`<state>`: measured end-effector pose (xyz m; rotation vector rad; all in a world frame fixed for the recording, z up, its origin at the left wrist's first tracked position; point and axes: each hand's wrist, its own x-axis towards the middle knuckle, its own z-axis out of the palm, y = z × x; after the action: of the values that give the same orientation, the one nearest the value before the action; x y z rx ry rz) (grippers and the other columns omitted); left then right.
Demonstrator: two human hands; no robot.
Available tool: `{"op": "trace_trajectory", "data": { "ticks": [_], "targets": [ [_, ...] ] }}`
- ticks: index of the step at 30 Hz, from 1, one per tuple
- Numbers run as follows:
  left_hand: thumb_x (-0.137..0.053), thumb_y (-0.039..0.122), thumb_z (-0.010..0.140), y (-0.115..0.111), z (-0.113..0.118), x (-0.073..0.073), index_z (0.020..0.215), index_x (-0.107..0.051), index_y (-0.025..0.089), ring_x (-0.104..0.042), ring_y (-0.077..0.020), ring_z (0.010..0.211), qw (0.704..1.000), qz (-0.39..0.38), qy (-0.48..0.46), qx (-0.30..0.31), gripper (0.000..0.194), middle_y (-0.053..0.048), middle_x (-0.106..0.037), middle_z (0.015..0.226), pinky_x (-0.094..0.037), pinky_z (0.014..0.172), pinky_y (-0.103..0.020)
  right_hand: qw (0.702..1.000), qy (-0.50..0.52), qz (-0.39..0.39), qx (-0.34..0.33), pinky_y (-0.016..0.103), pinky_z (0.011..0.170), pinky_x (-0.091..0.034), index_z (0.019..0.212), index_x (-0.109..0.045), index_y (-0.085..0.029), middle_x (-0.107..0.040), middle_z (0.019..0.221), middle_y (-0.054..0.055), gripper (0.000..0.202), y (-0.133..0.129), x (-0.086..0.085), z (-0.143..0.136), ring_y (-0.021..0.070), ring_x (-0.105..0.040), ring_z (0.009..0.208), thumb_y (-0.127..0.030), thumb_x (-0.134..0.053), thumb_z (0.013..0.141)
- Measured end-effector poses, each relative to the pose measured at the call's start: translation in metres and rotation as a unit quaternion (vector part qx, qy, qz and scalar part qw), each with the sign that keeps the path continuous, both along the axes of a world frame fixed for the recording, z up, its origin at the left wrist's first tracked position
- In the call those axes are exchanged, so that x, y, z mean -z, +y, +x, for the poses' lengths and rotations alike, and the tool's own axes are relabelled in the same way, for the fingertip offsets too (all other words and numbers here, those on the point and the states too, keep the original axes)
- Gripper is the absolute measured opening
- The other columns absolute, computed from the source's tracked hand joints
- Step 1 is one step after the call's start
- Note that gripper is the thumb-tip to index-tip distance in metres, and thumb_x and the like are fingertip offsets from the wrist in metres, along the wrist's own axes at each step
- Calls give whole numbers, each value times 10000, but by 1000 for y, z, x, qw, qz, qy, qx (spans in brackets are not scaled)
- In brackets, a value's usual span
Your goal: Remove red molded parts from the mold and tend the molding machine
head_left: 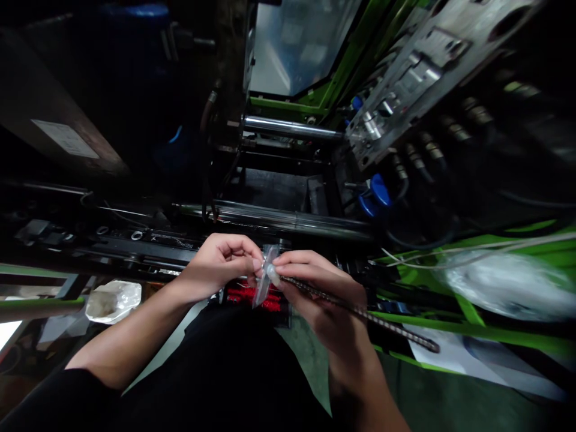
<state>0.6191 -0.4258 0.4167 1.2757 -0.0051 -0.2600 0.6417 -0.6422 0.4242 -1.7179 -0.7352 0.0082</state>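
With left hand (pixel 227 264) and right hand (pixel 321 291), we are pinching the part (pixel 270 272); the rod (pixel 384 324) is jutting past our right palm's edge (open room is lying beyond the bar (pixel 279 217)).

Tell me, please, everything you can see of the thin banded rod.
The thin banded rod is long and nearly straight, dark with closely spaced pale bands; its material is unclear. It slants along the right hand, its upper end at the fingertips beside the clear plastic piece; whether they join is unclear. The lower end juts toward the lower right, before a pale sheet.
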Motion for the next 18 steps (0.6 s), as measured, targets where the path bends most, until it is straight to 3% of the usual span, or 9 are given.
{"op": "trace_trajectory", "data": {
  "ticks": [8,11,14,16,18],
  "targets": [
    [-748,190,874,-5,0,3,809,-692,139,-662,-93,618,998,-61,1,26,100,-10,-726,706,-520,614,-179,999,29,42,7,325,884,-589,1040,-810,-300,-760,1099,24,274,-1,3,-4,189,-724,1004,-83,-767,877],
    [-759,235,880,-7,-1,5,847,-702,148,-649,-100,590,999,-41,-13,-5,109,-13,-728,724,-528,590,-199,988,83,122,32,334,864,-594,975,-825,-294,-763,1066,29,248,4,9,-5,203,-723,987,-92,-806,833],
    [-793,252,862,-9,-3,6,890,-725,169,-605,-87,569,987,85,-97,-97,110,5,-696,724,-477,536,-188,936,235,257,58,278,723,-602,960,-814,-266,-757,991,25,181,11,16,-3,170,-717,845,-169,-828,807],
    [-783,221,871,-11,-6,8,919,-744,185,-612,-90,630,948,192,-216,-134,71,0,-698,768,-466,567,-192,878,355,314,70,214,592,-573,990,-792,-240,-741,906,15,196,14,20,0,126,-679,709,-223,-827,797],
    [-752,192,895,-13,-9,8,989,-755,197,-656,-109,743,898,273,-321,-129,95,-25,-726,882,-499,652,-212,826,443,339,79,161,510,-534,973,-767,-221,-714,831,-5,228,15,22,2,95,-637,632,-238,-845,759]
  ]
}}
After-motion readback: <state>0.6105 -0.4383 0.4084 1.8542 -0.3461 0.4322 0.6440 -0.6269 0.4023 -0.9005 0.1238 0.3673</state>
